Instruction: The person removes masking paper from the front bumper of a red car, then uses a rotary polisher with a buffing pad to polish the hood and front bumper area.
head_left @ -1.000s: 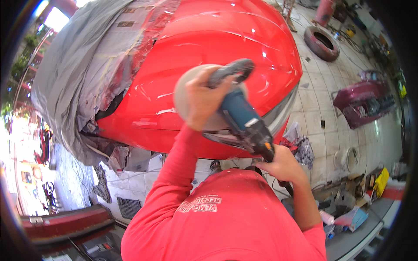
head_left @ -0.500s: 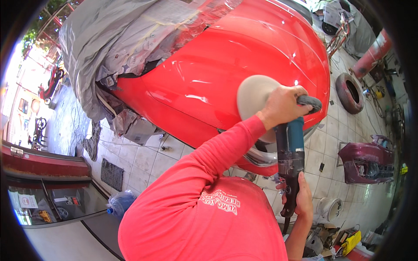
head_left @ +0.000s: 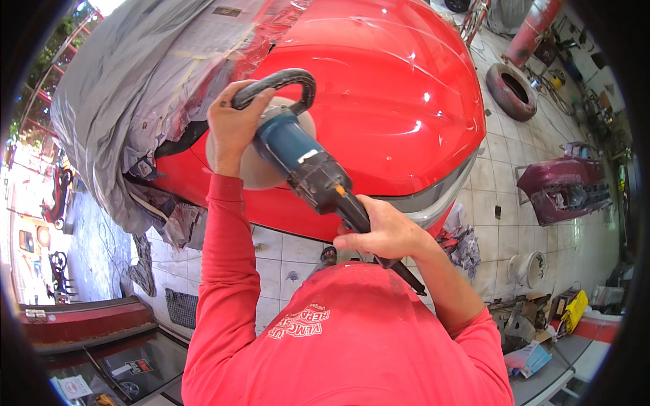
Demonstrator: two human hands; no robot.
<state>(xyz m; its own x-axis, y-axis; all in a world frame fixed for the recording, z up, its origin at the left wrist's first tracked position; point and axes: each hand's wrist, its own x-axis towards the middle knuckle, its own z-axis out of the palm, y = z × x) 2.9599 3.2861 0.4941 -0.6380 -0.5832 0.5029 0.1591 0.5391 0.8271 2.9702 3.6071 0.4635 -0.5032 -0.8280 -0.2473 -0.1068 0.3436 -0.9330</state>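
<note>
My left hand (head_left: 233, 122) is closed round the black loop handle at the front of a blue and black rotary polisher (head_left: 291, 144). My right hand (head_left: 387, 230) grips the tool's black rear handle, where the cord leads off toward my body. Under the polisher's head its round pale pad (head_left: 308, 124) lies over the left part of a glossy red car hood (head_left: 379, 115); the tool's body hides the pad's middle. Whether the whole pad touches the paint I cannot tell. Beyond it, the hood shows bright reflections.
Grey plastic sheeting (head_left: 101, 101) and masking paper (head_left: 203, 57) cover the car at upper left. On the tiled floor to the right are a tire (head_left: 511, 91), a maroon bumper (head_left: 565, 184) and a wheel rim (head_left: 527, 269). Another dark red vehicle (head_left: 88, 323) stands at lower left.
The polisher has swung from the hood's right front to its left side, and both hands have gone with it. The tool now slants, and the view has shifted.
</note>
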